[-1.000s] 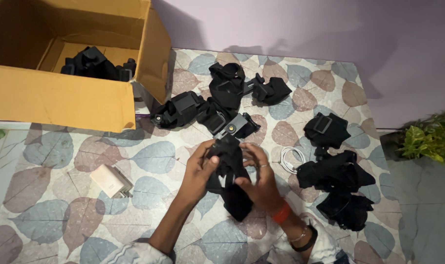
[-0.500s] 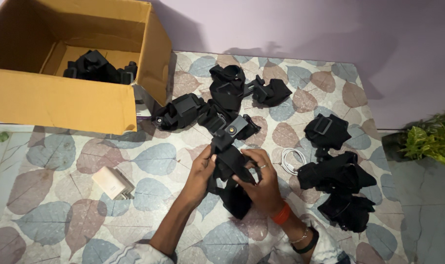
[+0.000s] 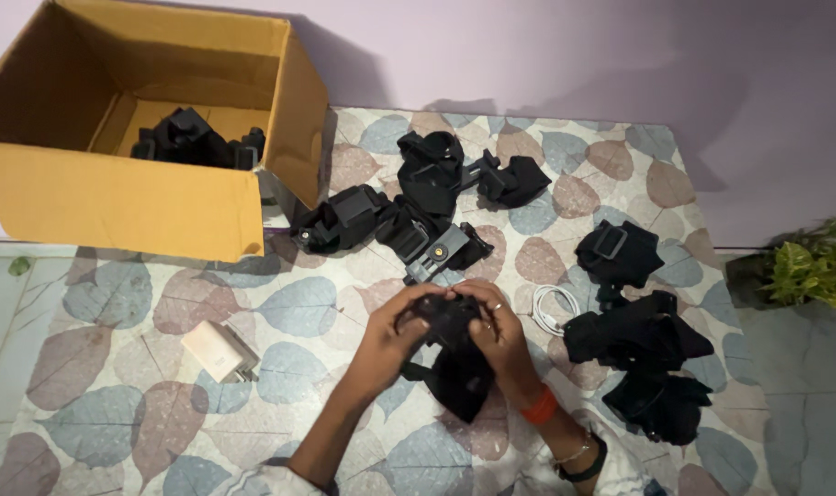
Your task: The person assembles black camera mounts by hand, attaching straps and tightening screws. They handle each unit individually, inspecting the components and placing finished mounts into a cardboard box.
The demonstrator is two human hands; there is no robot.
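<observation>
Both my hands grip one black strap mount over the leaf-patterned mat. My left hand holds its left side, fingers curled over the top. My right hand, with a ring and an orange wristband, clasps its right side. The mount's lower strap hangs down between my wrists. A grey-and-black bracket lies just beyond my fingers.
An open cardboard box at the far left holds black gear. More black mounts lie in a pile ahead and in a heap at the right. A white charger, a coiled white cable and a plant are nearby.
My hands have drawn the black mount a little toward me and closed more tightly round its top. Nothing else on the mat has moved.
</observation>
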